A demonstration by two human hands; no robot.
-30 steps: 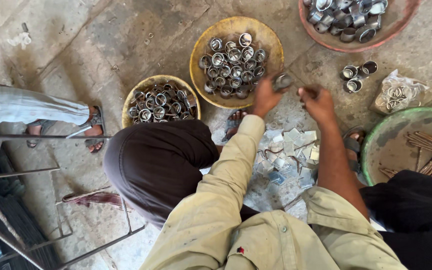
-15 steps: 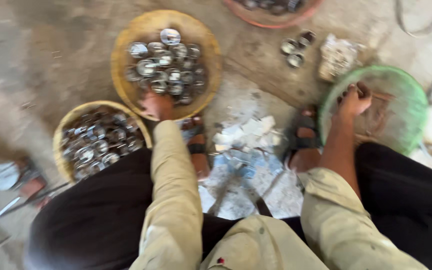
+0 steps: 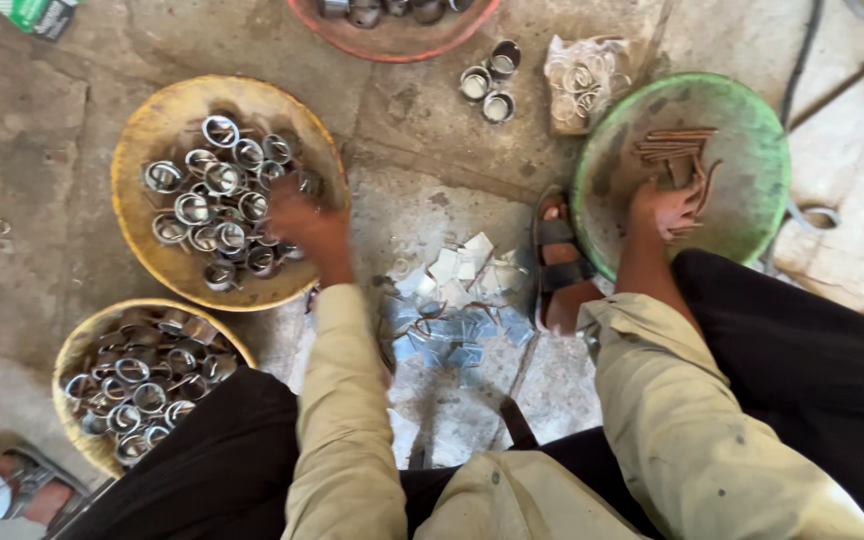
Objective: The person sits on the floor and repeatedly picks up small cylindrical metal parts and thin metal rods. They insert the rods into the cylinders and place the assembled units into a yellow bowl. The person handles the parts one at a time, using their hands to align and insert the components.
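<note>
Rings apparently under left hand

A single head-worn camera looks almost straight down from above a seated person's lap onto a concrete floor. It sits close: sleeves and dark trousers fill the lower frame, with the left hand and right hand reaching away toward the top. The red basin at the upper edge is cropped. No second view shares the scene.
</note>
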